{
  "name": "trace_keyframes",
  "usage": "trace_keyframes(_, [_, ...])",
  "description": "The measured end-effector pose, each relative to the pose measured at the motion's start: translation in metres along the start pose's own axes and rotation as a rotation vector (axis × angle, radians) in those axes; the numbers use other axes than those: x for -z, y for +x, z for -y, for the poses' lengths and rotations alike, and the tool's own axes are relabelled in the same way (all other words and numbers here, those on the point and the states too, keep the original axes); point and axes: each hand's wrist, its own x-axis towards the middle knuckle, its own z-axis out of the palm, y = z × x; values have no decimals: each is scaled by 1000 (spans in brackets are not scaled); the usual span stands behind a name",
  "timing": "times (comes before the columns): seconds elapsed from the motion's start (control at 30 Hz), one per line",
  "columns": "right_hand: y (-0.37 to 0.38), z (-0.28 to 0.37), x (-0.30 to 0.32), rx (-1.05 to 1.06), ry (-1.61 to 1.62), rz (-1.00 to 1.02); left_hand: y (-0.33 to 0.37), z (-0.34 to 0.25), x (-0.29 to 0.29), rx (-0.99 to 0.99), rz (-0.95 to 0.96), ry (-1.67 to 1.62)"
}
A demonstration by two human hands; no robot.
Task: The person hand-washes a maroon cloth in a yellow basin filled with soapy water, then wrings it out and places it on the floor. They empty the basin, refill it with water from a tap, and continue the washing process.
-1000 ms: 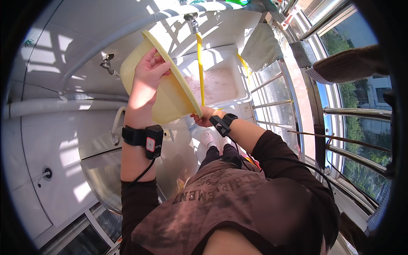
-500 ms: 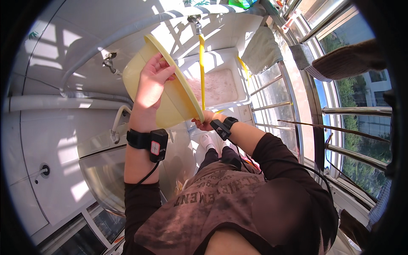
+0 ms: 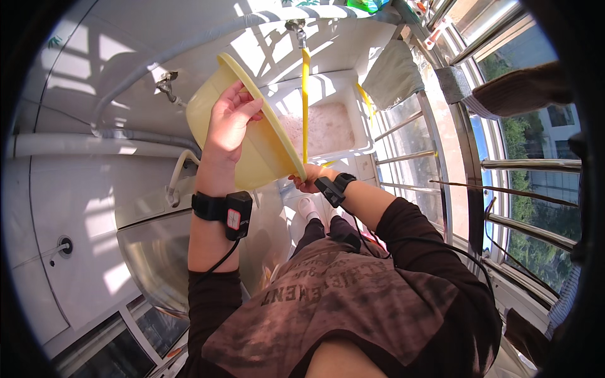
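A large pale-yellow basin (image 3: 253, 160) is tipped up on its side in front of me, its rim slanting from upper left to lower right. My left hand (image 3: 232, 120) is at the upper part of the basin, thumb and bent fingers close to the rim; the exact contact is partly hidden. At the rim's lower end, my right hand (image 3: 307, 177) grips the edge with curled fingers. Beyond the basin stands a white sink (image 3: 362, 129) with a pinkish, mottled bottom. A yellow hose (image 3: 305, 94) hangs from a metal tap (image 3: 300, 33) across the sink.
Another tap (image 3: 167, 85) juts from the left wall, above white pipes (image 3: 94, 147). Below is a rounded, shiny appliance (image 3: 151, 258). A grey-green cloth (image 3: 394, 70) hangs at the sink's right, beside metal rails (image 3: 529, 165) and windows. My shoes (image 3: 307, 208) are on the floor below.
The whole view has shifted slightly, so everything sits a little further right. Both hands keep their places on the basin, and its tilt looks about the same.
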Motion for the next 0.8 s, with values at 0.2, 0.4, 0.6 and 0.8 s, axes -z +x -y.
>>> trace_keyframes(0.2, [-2,0,10,105,-93,-180,-17,4,15,5,3,-69])
trace_keyframes(0.4, [-17,6,29,129,-278,-328,-56,14,36,58,-202,-96])
trace_keyframes(0.6, [-57,-2,52,242,-280,-354,-96,44,40,142,-320,-123])
trace_keyframes(0.8, [-109,-19,71,369,-244,-385,-121,72,26,169,-356,-172])
